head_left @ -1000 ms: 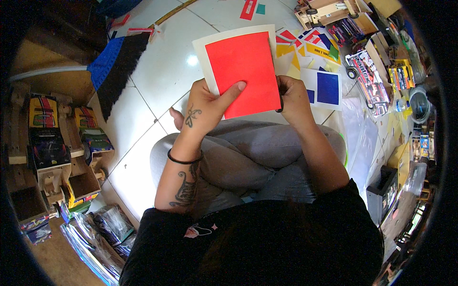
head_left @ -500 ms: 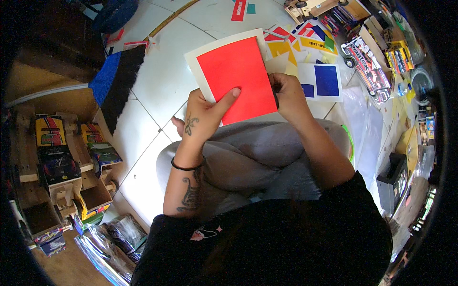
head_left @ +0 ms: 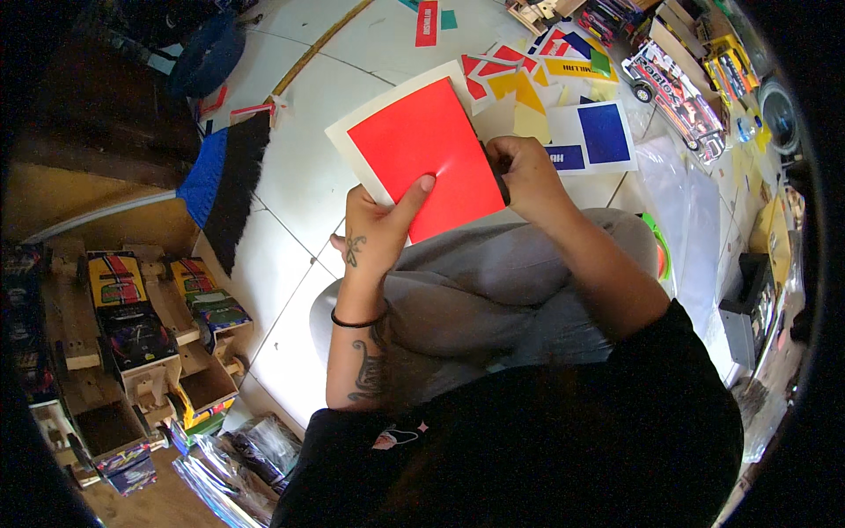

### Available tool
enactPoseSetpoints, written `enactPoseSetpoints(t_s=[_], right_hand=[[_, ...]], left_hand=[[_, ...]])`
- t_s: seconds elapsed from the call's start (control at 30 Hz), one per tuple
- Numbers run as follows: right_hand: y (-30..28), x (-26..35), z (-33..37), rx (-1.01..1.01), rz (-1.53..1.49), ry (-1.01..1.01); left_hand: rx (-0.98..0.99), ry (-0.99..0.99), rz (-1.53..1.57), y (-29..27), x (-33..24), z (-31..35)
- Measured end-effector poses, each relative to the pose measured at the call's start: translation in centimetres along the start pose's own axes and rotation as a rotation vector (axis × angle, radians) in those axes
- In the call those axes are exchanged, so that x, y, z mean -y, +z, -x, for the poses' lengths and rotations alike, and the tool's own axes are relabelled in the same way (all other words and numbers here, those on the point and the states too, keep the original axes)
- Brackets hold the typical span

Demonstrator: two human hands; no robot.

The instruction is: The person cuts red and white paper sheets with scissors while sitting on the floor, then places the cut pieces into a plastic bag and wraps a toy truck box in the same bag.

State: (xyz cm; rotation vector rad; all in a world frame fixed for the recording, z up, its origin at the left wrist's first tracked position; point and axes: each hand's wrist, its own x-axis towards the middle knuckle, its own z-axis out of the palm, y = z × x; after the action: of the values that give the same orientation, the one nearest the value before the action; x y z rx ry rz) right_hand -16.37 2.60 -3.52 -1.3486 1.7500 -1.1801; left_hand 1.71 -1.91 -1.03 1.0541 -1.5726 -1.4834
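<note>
A red sheet (head_left: 424,163) with an off-white backing (head_left: 341,136) showing along its left and top edges is held up above my crossed legs. My left hand (head_left: 374,222) is closed on its lower left part, thumb pressed flat on the red face and fingers out of sight behind. At the sheet's right edge my right hand (head_left: 531,183) is closed, its fingers curled around a narrow dark thing that runs along that edge. Most of that thing is hidden, and I cannot tell its kind.
Cut red and yellow scraps (head_left: 515,84) and a white sheet with blue blocks (head_left: 606,134) lie beyond on the tiled floor. A toy truck (head_left: 678,97) stands at the right, near clear plastic sheets (head_left: 682,211). Wooden toy trucks (head_left: 132,326) line the left.
My view has shifted a little. The red sheet sits slightly lower and further left in it, and more of the blue-blocked sheet shows beside my right hand. Both grips stay the same.
</note>
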Motion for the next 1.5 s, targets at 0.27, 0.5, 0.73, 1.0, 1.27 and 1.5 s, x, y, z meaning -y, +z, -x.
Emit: enactPoseSetpoints(t_s=[0.27, 0.5, 0.73, 1.0, 1.27, 1.5], right_hand=[[-0.3, 0.0, -0.1, 0.008, 0.051, -0.025], [-0.4, -0.2, 0.0, -0.006, 0.008, -0.029], [-0.8, -0.7, -0.3, 0.093, 0.01, -0.006], [-7.3, 2.1, -1.3, 0.482, 0.092, -0.058], [-2.1, 0.4, -0.4, 0.1, -0.424, 0.075], [-1.1, 0.4, -0.5, -0.275, -0.649, 0.037]], left_hand=[[-0.016, 0.019, 0.008, 0.3, -0.2, 0.0], [-0.027, 0.02, -0.001, 0.2, 0.1, -0.1], [-0.039, 0.016, 0.097, 0.2, 0.2, -0.1], [0.153, -0.115, -0.053, -4.6, 0.4, -0.9], [0.33, -0.208, -0.029, -4.3, 1.3, -1.3], [0.188, -0.054, 1.015, -1.8, 1.1, -1.3]])
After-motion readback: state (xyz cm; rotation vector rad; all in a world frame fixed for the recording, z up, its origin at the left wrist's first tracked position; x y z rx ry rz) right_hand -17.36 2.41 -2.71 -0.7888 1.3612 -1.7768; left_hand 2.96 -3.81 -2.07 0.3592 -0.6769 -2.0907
